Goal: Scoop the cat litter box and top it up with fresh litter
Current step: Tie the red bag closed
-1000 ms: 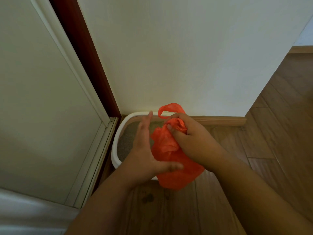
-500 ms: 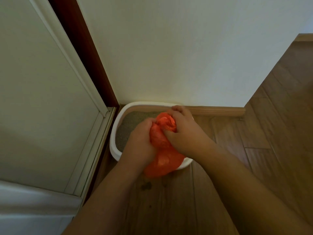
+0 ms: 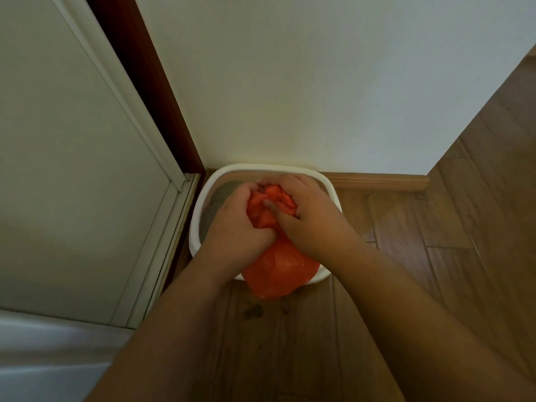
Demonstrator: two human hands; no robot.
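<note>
In the head view, the orange bag (image 3: 277, 271) was held above the near rim of the litter box (image 3: 333, 192), its long axis running from the gathered neck over the box down to the bulging bottom toward the person; the neck was gripped by the fingers of the left hand (image 3: 232, 219) and the right hand (image 3: 307, 210), both curled around it; grey litter (image 3: 216, 204) lay in the box, to the left of the hands; what the bag held could not be seen.

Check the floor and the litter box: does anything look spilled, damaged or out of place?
Only a small dark mark on the wooden floor, just in front of the litter box; whether stain or wood knot, I cannot tell.
</note>
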